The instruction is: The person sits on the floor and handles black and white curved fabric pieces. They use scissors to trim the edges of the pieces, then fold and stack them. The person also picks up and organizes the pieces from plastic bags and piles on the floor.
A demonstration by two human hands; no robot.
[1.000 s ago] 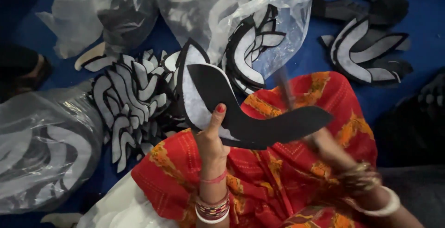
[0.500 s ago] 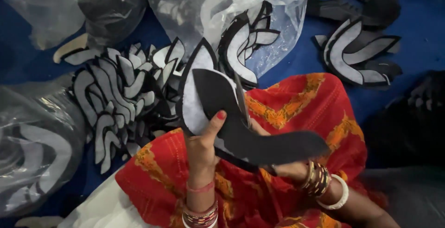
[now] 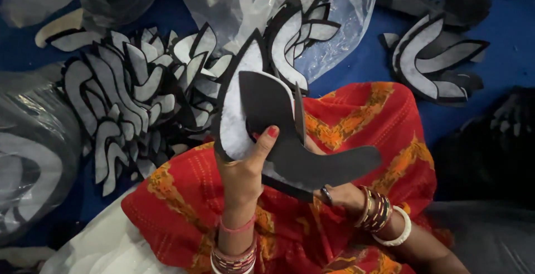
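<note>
- We see the left hand raised over the lap, thumb pressed on the front of a curved black foam-like cut piece; this piece lies against a second curved piece with a white face and black edge; the hand is closed on both.
- The right hand sits under the lower tail of the black piece, fingers mostly hidden behind it; we judge it supports or pinches that end, though the grip itself cannot be made out.
- Both pieces are held above the red and orange patterned cloth covering the lap.
- Risk, our judgement: the two layers could slip out of line, since only the thumb pins them near the middle; the long tail could sag or bend if the right hand lets go.
- Risk: a dropped piece would land among the heap of similar black-and-white pieces at left and be hard to tell apart.
- Packaging: a clear plastic bag at top centre, holding more pieces; a grey crumpled plastic bag at far left; no labels or signs legible.
- A smaller stack of pieces lies on the blue floor covering at upper right.
</note>
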